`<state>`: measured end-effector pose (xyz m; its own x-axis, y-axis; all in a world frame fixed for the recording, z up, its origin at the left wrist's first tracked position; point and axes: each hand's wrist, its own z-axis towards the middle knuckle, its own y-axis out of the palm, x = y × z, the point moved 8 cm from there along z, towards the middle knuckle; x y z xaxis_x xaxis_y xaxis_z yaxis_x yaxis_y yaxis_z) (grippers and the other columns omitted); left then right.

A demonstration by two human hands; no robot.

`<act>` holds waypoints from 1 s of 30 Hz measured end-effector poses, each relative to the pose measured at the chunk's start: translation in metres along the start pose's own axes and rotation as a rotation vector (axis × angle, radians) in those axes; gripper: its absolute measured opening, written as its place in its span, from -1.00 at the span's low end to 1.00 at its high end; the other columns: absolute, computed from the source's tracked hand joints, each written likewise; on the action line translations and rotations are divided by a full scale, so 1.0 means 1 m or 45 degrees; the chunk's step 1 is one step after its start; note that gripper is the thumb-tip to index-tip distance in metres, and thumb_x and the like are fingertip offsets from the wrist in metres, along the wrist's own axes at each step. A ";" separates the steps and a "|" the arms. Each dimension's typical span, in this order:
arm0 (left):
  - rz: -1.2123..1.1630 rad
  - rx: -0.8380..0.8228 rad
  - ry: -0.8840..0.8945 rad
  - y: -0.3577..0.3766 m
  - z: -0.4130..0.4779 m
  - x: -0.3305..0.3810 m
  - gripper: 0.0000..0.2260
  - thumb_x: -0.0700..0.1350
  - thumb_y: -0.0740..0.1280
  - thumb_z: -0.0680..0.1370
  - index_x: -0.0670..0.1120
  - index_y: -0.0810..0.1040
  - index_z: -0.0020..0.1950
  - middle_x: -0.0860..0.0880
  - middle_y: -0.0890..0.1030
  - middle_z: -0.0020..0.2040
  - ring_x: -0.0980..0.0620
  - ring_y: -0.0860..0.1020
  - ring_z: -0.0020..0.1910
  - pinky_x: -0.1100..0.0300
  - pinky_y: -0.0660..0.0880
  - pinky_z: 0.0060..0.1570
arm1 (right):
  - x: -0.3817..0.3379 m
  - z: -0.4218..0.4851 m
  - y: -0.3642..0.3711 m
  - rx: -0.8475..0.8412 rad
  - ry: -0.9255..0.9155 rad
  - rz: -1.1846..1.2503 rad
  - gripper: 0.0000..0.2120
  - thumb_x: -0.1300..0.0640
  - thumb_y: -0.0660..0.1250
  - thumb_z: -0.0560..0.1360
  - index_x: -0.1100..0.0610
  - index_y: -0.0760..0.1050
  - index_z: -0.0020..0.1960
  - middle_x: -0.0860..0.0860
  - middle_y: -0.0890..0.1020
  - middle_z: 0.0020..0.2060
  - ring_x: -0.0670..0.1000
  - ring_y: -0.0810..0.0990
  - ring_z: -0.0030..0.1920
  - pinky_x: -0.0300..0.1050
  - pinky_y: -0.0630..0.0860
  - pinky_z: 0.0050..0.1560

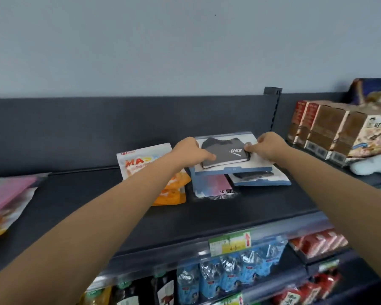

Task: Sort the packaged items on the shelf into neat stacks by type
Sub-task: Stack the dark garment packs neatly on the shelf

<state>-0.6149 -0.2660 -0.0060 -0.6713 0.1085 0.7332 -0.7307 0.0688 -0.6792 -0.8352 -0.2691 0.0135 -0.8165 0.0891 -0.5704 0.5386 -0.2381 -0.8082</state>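
A flat clear package with a folded grey shirt marked "UKE" (pixel 226 151) is held level above the dark shelf (pixel 207 216). My left hand (pixel 190 151) grips its left edge and my right hand (pixel 267 147) grips its right edge. Under it lie a similar blue-edged shirt package (pixel 262 180) and a pink and blue pack (pixel 216 187). An orange and white snack pouch (pixel 141 160) lies to the left, partly hidden by my left forearm.
A pink packet (pixel 7 194) sits at the shelf's far left. Brown boxes (pixel 330 130) and a white plush item (pixel 370 165) fill the right section. Water bottles (pixel 224 274) and red packs (pixel 319 241) stand on lower shelves. A yellow-green price tag (pixel 230 243) hangs on the shelf's front rail.
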 end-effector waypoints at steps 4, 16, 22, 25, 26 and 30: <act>0.047 -0.069 -0.003 0.026 0.026 0.013 -0.61 0.05 0.47 0.42 -0.13 0.33 -0.30 -0.11 0.40 -0.32 -0.05 0.47 -0.32 0.14 0.39 -0.25 | 0.026 0.022 -0.009 -0.041 0.045 -0.109 -0.53 -0.02 0.37 0.51 0.17 0.24 -0.41 0.05 0.28 -0.48 0.02 0.27 -0.45 -0.10 0.17 -0.42; 0.115 -0.126 -0.170 0.103 0.079 0.025 -0.59 0.09 0.46 0.43 -0.19 0.45 0.05 -0.06 0.46 -0.23 -0.02 0.49 -0.29 0.14 0.49 -0.20 | 0.108 0.086 0.017 -0.334 0.077 -0.241 -0.59 -0.09 0.29 0.54 0.19 0.35 -0.30 0.11 0.48 -0.35 0.07 0.48 -0.37 -0.11 0.47 -0.35; 0.255 0.039 -0.190 0.098 0.075 0.022 -0.61 0.13 0.44 0.43 -0.15 0.48 -0.02 -0.05 0.51 -0.11 -0.03 0.49 -0.15 0.14 0.41 -0.20 | 0.100 0.095 0.037 -0.328 -0.086 -0.468 -0.44 -0.23 0.19 0.54 0.23 0.43 0.25 0.22 0.44 0.26 0.21 0.48 0.21 -0.04 0.47 0.03; 0.303 0.132 -0.203 0.079 0.064 0.018 -0.64 0.11 0.44 0.42 -0.10 0.38 -0.28 -0.05 0.39 -0.31 -0.03 0.38 -0.31 0.15 0.27 -0.31 | 0.069 0.092 0.034 -0.169 -0.229 -0.408 -0.44 -0.20 0.19 0.54 0.22 0.38 0.31 0.23 0.39 0.30 0.25 0.43 0.25 0.03 0.45 0.13; 0.317 0.162 -0.207 0.070 0.058 0.017 -0.62 0.11 0.43 0.41 -0.10 0.34 -0.33 -0.04 0.36 -0.35 -0.03 0.36 -0.34 0.16 0.25 -0.33 | 0.056 0.089 0.035 -0.158 -0.287 -0.388 -0.46 -0.19 0.20 0.54 0.22 0.40 0.28 0.23 0.41 0.27 0.25 0.45 0.22 0.03 0.46 0.11; 0.353 0.247 -0.204 0.021 0.026 0.012 -0.65 0.09 0.45 0.42 -0.12 0.40 -0.30 -0.03 0.43 -0.32 -0.01 0.42 -0.33 0.16 0.35 -0.29 | -0.002 0.066 0.044 -0.122 -0.485 -0.362 -0.49 -0.14 0.24 0.54 0.24 0.40 0.28 0.22 0.45 0.22 0.25 0.47 0.20 0.02 0.46 0.06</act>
<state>-0.6415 -0.2886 -0.0107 -0.8467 -0.0609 0.5286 -0.5180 -0.1325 -0.8450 -0.8236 -0.3437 -0.0115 -0.9426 -0.2267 -0.2453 0.2852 -0.1636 -0.9444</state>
